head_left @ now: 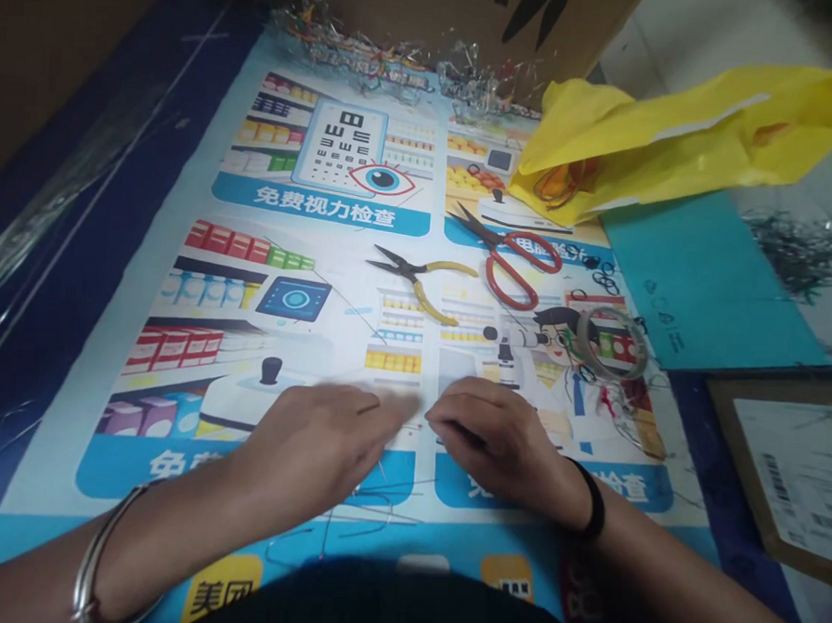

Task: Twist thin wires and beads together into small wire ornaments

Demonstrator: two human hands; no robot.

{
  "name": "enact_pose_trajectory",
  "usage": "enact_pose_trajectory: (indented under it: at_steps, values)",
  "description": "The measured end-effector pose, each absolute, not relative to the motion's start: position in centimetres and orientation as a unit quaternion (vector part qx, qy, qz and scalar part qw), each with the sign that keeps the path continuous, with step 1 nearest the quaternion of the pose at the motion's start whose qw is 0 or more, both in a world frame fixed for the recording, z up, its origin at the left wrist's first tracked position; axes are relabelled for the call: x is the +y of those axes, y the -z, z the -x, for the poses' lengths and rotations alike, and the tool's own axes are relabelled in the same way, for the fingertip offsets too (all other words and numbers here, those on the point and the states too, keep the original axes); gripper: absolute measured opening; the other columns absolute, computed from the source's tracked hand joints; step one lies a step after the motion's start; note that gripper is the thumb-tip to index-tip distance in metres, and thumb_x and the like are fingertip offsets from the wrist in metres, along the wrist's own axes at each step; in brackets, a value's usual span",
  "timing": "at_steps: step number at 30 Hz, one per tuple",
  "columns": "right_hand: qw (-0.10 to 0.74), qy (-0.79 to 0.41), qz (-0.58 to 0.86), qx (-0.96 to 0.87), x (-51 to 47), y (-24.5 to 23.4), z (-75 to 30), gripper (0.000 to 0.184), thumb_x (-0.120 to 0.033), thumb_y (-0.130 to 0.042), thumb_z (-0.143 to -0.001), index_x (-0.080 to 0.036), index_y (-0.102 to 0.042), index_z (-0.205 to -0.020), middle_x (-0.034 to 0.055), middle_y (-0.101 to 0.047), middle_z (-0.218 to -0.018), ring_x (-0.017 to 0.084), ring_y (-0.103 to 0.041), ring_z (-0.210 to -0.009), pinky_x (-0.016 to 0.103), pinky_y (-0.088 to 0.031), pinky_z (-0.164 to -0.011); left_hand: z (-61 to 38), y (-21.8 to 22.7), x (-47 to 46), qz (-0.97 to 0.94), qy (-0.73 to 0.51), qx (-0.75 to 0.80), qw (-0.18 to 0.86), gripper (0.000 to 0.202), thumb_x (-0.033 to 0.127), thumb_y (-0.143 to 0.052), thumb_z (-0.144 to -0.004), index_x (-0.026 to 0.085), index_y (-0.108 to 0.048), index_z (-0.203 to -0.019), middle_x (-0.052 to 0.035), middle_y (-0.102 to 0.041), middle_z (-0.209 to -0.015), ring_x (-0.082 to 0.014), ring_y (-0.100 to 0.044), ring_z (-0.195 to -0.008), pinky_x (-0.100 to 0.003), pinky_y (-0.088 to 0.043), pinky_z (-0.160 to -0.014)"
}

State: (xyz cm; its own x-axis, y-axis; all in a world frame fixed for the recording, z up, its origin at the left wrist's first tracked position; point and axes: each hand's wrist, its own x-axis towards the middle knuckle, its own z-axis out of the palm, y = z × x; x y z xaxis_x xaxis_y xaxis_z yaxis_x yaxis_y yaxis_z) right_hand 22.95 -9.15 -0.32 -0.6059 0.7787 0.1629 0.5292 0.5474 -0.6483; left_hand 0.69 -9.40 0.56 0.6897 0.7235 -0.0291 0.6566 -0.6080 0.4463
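Observation:
My left hand (325, 442) lies low over a printed poster mat (198, 337), fingers stretched to the right and blurred by motion. My right hand (497, 437) is beside it, fingers curled and pinched at the tips, almost touching the left fingertips. Thin wires (370, 514) lie on the mat under and in front of both hands; whatever the right fingers pinch is too small to make out. A silver bangle is on my left wrist and a black band on my right.
Yellow-handled pliers (424, 279) and red-handled scissors (513, 261) lie beyond the hands. A clear tape roll (613, 345) sits at the right. A yellow plastic bag (677, 130), a teal sheet (703, 280), a cardboard box (473, 17) and wire scraps (802, 248) lie further back.

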Motion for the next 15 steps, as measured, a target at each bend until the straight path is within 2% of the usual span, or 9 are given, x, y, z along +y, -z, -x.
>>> enact_pose_trajectory:
  at_steps: [5, 15]
  values:
    - [0.226, -0.272, 0.399, -0.846, -9.21, 0.50, -23.03, 0.015, -0.015, -0.047, -0.086, -0.018, -0.060, -0.080, 0.0041, -0.062, -0.075, 0.015, -0.056, -0.072, 0.027, -0.046, -0.066, -1.01, -0.99, -9.67, -0.901, -0.067, 0.380, 0.201, 0.024, 0.021, -0.041, -0.086, 0.024, -0.061, -0.100, -0.0007, -0.058, -0.067, -0.0149, -0.054, -0.062, -0.024, -0.039, -0.055]
    - [0.221, -0.270, 0.394, -0.850, -9.15, 0.33, -22.99, 0.017, -0.015, -0.046, -0.086, -0.018, -0.061, -0.080, 0.0042, -0.062, -0.075, 0.015, -0.056, -0.071, 0.027, -0.045, -0.064, -0.86, -0.73, -9.71, -0.899, -0.068, 0.386, 0.198, 0.030, 0.018, -0.042, -0.085, 0.026, -0.056, -0.111, -0.0007, -0.059, -0.070, -0.0149, -0.056, -0.065, -0.023, -0.042, -0.057]
